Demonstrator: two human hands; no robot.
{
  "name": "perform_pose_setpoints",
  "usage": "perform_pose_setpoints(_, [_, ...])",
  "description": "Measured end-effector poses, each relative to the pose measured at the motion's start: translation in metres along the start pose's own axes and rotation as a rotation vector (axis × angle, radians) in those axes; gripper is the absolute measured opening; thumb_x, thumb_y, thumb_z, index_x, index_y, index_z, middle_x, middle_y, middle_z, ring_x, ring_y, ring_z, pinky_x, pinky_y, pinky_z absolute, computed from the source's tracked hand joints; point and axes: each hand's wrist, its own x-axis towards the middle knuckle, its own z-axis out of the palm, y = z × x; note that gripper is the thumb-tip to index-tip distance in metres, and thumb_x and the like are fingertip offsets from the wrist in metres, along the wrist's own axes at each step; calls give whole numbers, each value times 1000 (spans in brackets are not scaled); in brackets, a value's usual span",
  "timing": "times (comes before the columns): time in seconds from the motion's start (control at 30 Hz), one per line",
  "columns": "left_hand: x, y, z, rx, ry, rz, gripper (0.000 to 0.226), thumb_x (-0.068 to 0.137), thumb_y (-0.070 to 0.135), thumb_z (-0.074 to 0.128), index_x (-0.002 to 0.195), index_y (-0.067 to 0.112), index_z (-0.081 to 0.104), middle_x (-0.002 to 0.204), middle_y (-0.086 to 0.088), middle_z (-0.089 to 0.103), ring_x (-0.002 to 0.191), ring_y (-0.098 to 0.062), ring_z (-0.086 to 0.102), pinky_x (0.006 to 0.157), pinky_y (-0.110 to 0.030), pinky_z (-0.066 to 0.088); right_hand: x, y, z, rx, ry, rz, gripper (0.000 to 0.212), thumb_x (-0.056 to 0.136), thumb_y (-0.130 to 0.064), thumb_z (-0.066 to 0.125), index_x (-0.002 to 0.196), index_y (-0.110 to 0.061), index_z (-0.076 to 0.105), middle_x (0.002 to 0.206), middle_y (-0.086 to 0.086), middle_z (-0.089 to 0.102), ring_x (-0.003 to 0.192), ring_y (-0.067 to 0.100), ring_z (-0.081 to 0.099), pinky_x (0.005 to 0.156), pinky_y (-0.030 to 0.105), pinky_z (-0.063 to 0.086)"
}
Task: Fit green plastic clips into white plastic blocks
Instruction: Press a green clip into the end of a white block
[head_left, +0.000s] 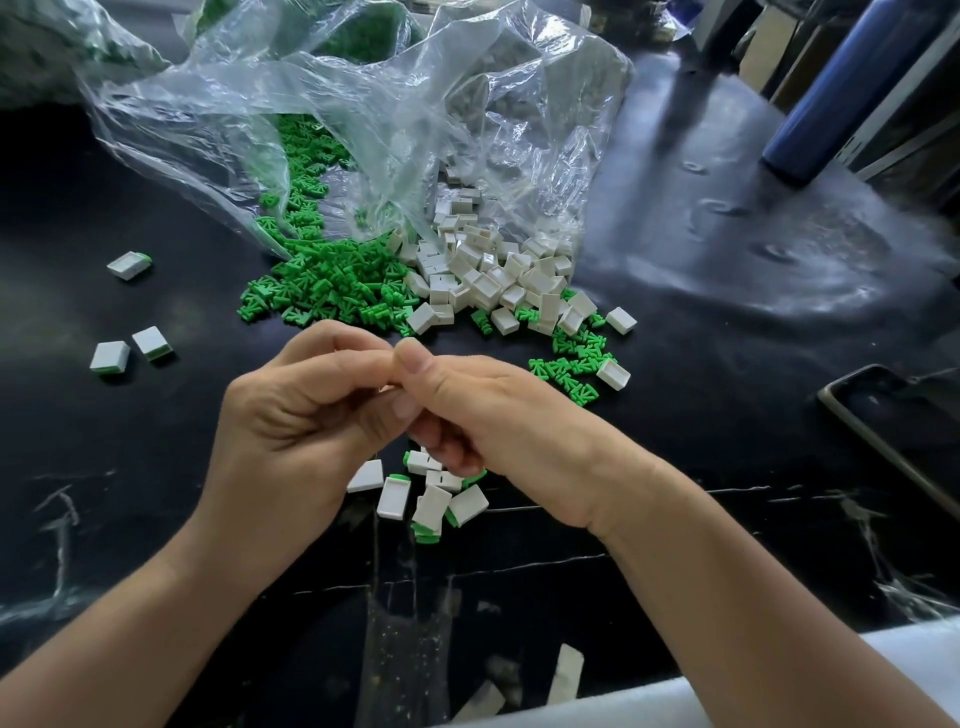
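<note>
Head: green clips beyond right hand

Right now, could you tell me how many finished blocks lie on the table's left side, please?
3 blocks: one alone near the bag, two close together nearer the person. Another heap mid-table is partly hidden.

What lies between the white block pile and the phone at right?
In the head view, scattered green clips and two loose white blocks lie off the block pile; then bare table up to the phone.
</note>
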Motion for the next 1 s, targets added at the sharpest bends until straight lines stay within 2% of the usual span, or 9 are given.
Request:
perform_pose_setpoints(0.07, [-1, -2, -1, 6, 38, -32, 13, 75, 4, 62, 87, 2, 65, 85, -12, 57, 64, -9, 66, 59, -20, 54, 0, -1, -1, 18, -11, 12, 39, 96, -41, 33, 69, -19, 49, 66, -3, 41, 57, 8, 35, 54, 17, 32])
perform_pose_setpoints(0.13, [-1, -4, -5, 62, 79, -81, 17, 70, 16, 74, 87, 16, 72, 83, 2, 62, 70, -11, 64, 65, -23, 54, 1, 0, -2, 50, -29, 12, 37, 98, -36, 32, 70, -18, 50, 67, -1, 41, 59, 9, 35, 55, 19, 31])
perform_pose_setpoints(0.27, [1, -6, -11, 75, 31, -190, 21, 66, 18, 71, 86, 22, 73, 85, -6, 62, 80, -19, 62, 73, -27, 55, 1, 1, -6, 27, -43, 16, 30, 99, -28, 33, 82, -10, 50, 69, -2, 39, 60, 8, 33, 55, 18, 29])
perform_pose_setpoints(0.33, [1, -5, -14, 53, -9, -223, 23, 63, 18, 76, 85, 24, 75, 86, -2, 63, 86, -21, 62, 75, -27, 54, 2, 1, -7, -20, -34, 4, 27, 99, -27, 34, 92, -6, 50, 69, 0, 37, 60, 8, 32, 55, 20, 29])
perform_pose_setpoints(0.43, [1, -4, -17, 18, -16, -242, 20, 65, 21, 74, 85, 22, 75, 89, 0, 63, 88, -21, 61, 74, -25, 53, 1, -1, -7, -75, -38, -26, 27, 99, -25, 34, 83, -8, 48, 70, 2, 35, 61, 10, 31, 56, 23, 28])
perform_pose_setpoints(0.53, [1, -3, -16, 50, -14, -221, 20, 66, 23, 75, 85, 24, 75, 87, 4, 64, 89, -19, 62, 76, -26, 53, 0, -2, -7, -71, -40, -36, 25, 98, -24, 35, 79, -15, 49, 69, -1, 38, 61, 7, 34, 56, 17, 32])
perform_pose_setpoints(0.77, [-1, -6, -13, 0, 53, -218, 17, 64, 24, 66, 76, 27, 76, 84, 4, 65, 83, -18, 62, 66, -22, 53, 4, 5, 1, -276, 75, -60, 23, 98, -30, 36, 100, -14, 52, 70, -15, 41, 64, -1, 39, 66, 23, 32])
perform_pose_setpoints(0.93, [-3, -9, -11, -30, 88, -220, 15, 65, 23, 65, 74, 24, 77, 84, 3, 65, 83, -22, 63, 67, -25, 55, 4, 5, 8, -360, 126, -51, 30, 98, -36, 33, 106, -14, 53, 98, -1, 54, 95, 16, 51, 88, 39, 42])
perform_pose_setpoints(1.0, [-2, -10, -13, -43, 71, -216, 14, 63, 24, 70, 75, 24, 77, 85, 3, 65, 84, -21, 63, 68, -25, 55, 4, 4, 8, -360, 124, -46, 30, 98, -36, 33, 106, -15, 53, 99, -1, 54, 95, 16, 51, 88, 39, 42])
